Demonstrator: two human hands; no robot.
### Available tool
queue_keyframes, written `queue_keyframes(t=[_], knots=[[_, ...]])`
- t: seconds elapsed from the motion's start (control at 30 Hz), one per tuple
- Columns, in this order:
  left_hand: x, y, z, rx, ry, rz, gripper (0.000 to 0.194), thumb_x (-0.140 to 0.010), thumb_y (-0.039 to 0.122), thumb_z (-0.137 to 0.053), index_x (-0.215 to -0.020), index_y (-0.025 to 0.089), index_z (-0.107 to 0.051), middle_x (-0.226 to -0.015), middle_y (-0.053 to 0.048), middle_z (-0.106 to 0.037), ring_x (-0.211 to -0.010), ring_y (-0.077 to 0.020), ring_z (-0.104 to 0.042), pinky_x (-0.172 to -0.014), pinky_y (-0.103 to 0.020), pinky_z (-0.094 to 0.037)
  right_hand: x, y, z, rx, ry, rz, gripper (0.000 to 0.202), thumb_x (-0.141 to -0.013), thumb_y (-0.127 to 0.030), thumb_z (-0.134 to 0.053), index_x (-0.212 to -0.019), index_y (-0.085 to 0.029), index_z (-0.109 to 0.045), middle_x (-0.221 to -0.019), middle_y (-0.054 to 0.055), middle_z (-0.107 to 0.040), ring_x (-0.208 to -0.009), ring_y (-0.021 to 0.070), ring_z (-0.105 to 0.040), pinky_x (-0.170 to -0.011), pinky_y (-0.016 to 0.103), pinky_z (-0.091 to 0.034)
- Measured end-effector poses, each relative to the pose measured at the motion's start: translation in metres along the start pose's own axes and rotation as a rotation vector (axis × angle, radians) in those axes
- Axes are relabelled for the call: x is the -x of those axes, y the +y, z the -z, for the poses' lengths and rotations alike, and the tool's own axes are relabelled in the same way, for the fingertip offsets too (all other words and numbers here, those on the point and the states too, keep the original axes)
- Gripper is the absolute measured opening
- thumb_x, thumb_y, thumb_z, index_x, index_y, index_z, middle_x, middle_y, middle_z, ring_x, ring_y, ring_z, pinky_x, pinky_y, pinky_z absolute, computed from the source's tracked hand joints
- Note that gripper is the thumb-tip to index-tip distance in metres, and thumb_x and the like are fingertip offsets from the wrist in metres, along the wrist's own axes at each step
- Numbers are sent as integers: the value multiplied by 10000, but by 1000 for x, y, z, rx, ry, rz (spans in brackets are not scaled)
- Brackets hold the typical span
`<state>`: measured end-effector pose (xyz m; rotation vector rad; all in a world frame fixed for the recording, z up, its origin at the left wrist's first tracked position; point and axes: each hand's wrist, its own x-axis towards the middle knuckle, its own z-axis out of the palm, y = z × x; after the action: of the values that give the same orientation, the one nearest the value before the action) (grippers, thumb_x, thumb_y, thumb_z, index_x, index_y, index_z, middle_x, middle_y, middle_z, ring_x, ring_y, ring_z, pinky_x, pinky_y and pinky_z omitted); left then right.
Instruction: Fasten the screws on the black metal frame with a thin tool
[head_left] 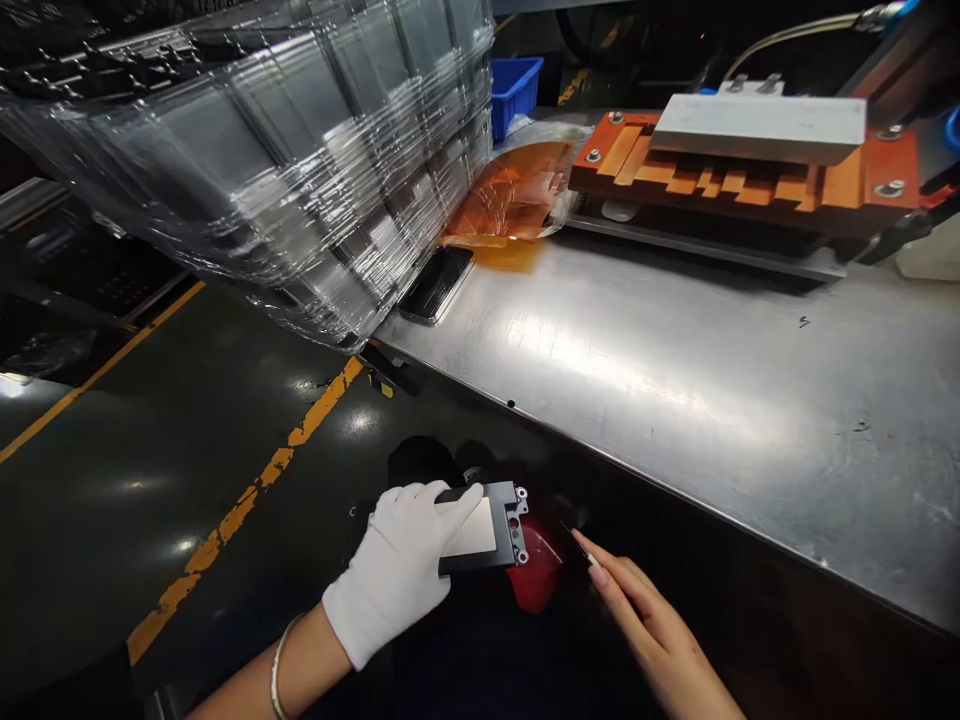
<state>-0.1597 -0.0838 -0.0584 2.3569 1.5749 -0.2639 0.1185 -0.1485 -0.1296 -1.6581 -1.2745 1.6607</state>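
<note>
My left hand (pixel 405 560), in a white glove, grips a flat black part with a pale panel (pixel 474 530) on its face. Small metal lugs with round holes stick out from the right end of this part. To the right, the bare fingers of my right hand (pixel 649 625) pinch a thin, pointed tool (pixel 583 550); its dark tip points up and left toward the part without touching it. What kind of tool it is cannot be made out. Behind and below the part shows a glossy red object (pixel 538 570), mostly in shadow.
A metal bench (pixel 637 350) runs along the right, its edge beyond my hands. On it stand an orange fixture with a grey block (pixel 757 125), a phone (pixel 437 284), amber film (pixel 510 195) and plastic-wrapped stacked trays (pixel 300 170). Behind is a blue bin (pixel 516 92).
</note>
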Motion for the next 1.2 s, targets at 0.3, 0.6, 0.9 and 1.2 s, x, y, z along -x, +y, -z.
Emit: queue_keyframes(t=[0.3,0.6,0.9,1.2], knots=[[11,0,8,0,46,-47,875,-623,77,-538,-1448,329,-388,-1198,-97,-547,-1013,-287,-535,-864,-454,-431,4,-28,11,592,176,517,406,-1017,-455,-459,-1420,-412,-490,-881,-17,-591,-687,78,-606,-614,152,-481],[12,8,17,-87,36,-115,880,-649,80,-566,-1465,326,-345,-1320,-140,-503,-1106,-323,-520,-924,-501,-417,2,-26,7,910,215,657,403,-1045,-425,-372,-1437,-413,-464,-869,14,-578,-630,136,-549,-514,258,-421],[5,15,34,-184,12,-210,871,-651,1,-479,-1450,321,-345,-1199,-110,-553,-907,-272,-547,-765,-444,-441,2,-24,17,955,233,692,393,-1049,-417,-363,-1424,-416,-480,-859,18,-579,-619,140,-508,-536,264,-401],[-3,13,52,-110,-134,-300,837,-609,86,-559,-1388,333,-376,-1150,-82,-540,-904,-275,-532,-762,-444,-448,-9,-36,29,898,196,803,373,-1050,-407,-381,-1384,-371,-543,-840,18,-596,-623,122,-539,-531,239,-405]])
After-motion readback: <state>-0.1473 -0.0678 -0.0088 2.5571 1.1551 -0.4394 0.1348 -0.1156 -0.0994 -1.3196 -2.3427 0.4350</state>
